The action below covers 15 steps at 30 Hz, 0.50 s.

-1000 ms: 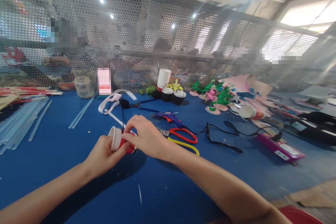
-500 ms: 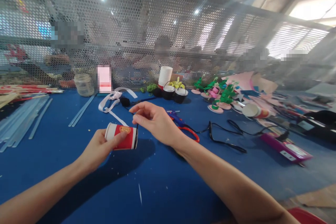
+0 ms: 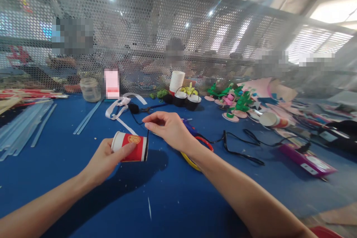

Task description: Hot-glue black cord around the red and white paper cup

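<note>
My left hand [image 3: 107, 158] is wrapped round a red and white paper cup [image 3: 138, 148], tipped on its side with its base end to the right. A dark band lies along that base edge. From it a thin black yarn [image 3: 147, 134] runs up to my right hand [image 3: 167, 128], which pinches the strand between thumb and fingertips. Behind, the strand leads back to a small black yarn ball [image 3: 134, 108]. Partly hidden under my right wrist lie a blue tool [image 3: 189, 126] and red and yellow loop handles [image 3: 192, 161].
White ribbon [image 3: 111, 113] and a clear jar [image 3: 90, 90] are at the back left, near translucent sticks [image 3: 26, 130]. Stacked cups [image 3: 177, 81] and small black-wrapped buckets [image 3: 192, 102] stand at the back. To the right are green craft plants [image 3: 241, 100], a black cable [image 3: 240, 150] and a purple box [image 3: 306, 161].
My right hand has moved slightly right and down with the yarn. The cup is still in my left hand, its base end a little farther right. The view has shifted slightly.
</note>
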Available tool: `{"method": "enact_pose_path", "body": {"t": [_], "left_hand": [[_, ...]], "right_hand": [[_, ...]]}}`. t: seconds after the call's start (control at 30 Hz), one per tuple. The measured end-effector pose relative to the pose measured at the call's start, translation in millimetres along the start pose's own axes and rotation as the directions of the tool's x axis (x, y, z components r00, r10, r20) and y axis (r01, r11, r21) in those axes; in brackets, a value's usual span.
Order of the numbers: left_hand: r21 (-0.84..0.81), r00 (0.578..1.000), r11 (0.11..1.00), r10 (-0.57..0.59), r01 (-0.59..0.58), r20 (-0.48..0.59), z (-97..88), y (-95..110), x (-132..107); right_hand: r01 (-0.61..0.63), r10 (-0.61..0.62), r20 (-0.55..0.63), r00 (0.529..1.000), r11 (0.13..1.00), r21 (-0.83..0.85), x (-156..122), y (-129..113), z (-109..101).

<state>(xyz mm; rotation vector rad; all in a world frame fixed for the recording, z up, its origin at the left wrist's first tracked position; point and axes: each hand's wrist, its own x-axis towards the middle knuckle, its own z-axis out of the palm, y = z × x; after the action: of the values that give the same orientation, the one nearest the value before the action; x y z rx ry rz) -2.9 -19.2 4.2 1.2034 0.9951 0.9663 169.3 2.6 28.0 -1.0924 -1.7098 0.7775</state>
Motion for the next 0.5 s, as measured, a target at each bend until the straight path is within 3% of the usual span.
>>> {"method": "enact_pose_path", "body": {"t": [0.5], "left_hand": [[-0.010,0.998,0.999,0.036,-0.036,-0.044,2.7,3.3,-2.9]], "right_hand": [[-0.033,0.036,0.050,0.998,0.998,-0.056,-0.8,4.1,5.3]]}}
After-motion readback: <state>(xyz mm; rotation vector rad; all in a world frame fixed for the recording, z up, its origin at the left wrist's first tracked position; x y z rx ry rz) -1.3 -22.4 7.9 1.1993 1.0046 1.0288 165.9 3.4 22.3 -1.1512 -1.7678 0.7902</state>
